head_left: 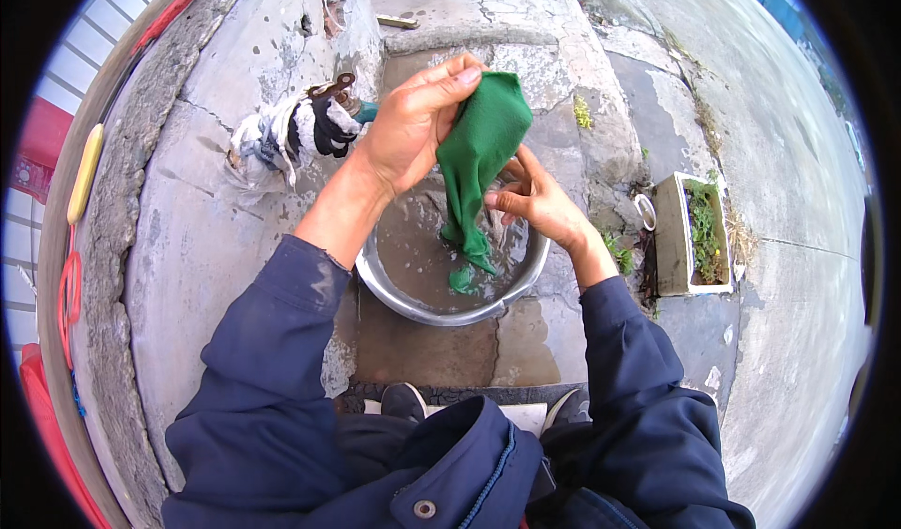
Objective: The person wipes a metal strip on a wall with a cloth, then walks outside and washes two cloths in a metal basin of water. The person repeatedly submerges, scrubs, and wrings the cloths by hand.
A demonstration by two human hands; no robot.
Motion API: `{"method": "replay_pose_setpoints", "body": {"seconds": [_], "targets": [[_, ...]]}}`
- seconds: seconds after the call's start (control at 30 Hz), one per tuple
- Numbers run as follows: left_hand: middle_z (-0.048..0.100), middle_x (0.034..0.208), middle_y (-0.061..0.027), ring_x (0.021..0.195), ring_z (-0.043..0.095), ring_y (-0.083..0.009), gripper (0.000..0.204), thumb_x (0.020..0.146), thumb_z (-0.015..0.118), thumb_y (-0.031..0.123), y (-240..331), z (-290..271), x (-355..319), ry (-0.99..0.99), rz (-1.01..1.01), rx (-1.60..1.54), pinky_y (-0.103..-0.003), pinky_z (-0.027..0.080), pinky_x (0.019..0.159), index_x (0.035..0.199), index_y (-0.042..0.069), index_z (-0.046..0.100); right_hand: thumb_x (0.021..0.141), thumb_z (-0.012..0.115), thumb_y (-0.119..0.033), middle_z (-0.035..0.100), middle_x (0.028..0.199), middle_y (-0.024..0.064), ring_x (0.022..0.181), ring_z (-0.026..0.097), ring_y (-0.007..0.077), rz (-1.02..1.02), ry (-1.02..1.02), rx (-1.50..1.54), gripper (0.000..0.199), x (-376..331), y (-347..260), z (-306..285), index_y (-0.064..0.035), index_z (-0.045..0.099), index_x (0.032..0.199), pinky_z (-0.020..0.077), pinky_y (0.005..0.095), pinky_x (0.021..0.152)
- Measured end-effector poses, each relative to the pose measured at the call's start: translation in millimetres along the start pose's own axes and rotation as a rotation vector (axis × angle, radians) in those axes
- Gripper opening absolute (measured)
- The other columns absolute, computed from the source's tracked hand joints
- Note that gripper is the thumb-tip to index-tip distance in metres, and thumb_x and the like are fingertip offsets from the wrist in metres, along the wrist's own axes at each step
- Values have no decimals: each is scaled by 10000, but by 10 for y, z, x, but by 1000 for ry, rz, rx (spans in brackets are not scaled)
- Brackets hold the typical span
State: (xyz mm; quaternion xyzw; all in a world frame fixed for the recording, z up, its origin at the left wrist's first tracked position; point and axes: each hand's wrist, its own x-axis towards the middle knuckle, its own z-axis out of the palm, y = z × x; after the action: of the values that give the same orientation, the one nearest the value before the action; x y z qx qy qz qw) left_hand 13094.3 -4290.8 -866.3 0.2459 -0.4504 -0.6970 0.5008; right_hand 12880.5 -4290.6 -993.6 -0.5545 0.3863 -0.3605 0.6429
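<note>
A wet green cloth hangs in folds over a round metal basin of murky grey-brown water. With thumb and fingers closed, my left hand grips the cloth's upper edge. Below it and to the right, my right hand is beside the cloth, fingers bent but apart; its fingertips are close to the fabric, and whether they touch is unclear. The cloth's narrow lower end reaches down to the water, where a small green patch shows at the surface.
Left of the basin, white and black cloths or gloves lie on a concrete ledge near a tap-like metal fitting. A rectangular planter stands at the right. A yellow handle and red cord are at far left. My shoes are below the basin.
</note>
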Motion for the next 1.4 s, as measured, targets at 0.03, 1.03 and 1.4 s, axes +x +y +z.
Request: {"method": "replay_pose_setpoints", "body": {"seconds": [0.03, 1.03, 1.4], "targets": [[664, 1049, -14, 983, 651, -90, 219, 1069, 507, 225, -17, -9, 8, -101, 33, -23, -253, 522, 888, 1166, 47, 593, 914, 747, -167, 708, 918, 58, 749, 634, 128, -11, -38, 34, 206, -4, 5, -1, 10, 717, 1016, 512, 321, 687], [704, 941, -53, 842, 671, -133, 218, 994, 549, 150, -141, 268, 31, 182, 295, 164, -297, 543, 768, 1096, 33, 701, 962, 660, -493, 693, 1235, 83, 1200, 601, 206, -7, -441, 161, 599, -180, 150, 104, -44, 603, 1354, 415, 371, 1079], [669, 1263, -211, 1190, 632, -346, 549, 816, 772, 371, -1022, -926, -370, 93, -631, 1407, -432, 482, 1020, 1268, 80, 661, 808, 713, -221, 726, 962, 235, 926, 704, 426, 136, 342, -1147, 384, 41, 1373, -585, -35, 615, 1130, 544, 512, 850]]}}
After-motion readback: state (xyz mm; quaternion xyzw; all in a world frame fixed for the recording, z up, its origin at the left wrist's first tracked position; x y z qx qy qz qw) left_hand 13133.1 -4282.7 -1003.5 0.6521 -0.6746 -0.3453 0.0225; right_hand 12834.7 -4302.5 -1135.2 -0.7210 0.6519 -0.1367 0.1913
